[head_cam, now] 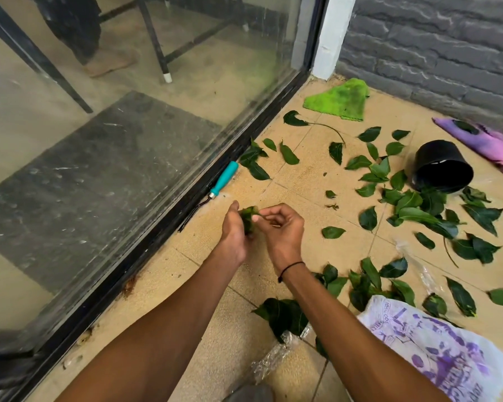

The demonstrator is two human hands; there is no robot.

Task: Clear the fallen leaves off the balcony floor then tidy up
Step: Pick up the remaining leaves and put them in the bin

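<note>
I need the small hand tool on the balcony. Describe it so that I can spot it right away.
Start at the glass door's black bottom track running along the left of the tiled floor. The hand tool lies against that track, just beyond the two hands. Its turquoise handle and dark metal prongs set it apart from the green leaves nearby.

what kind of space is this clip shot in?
Most likely a home balcony or small patio. Beige floor tiles run up to a sliding glass door, a grey brick wall closes the corner, and a tipped black plant pot lies among scattered leaves.
</note>
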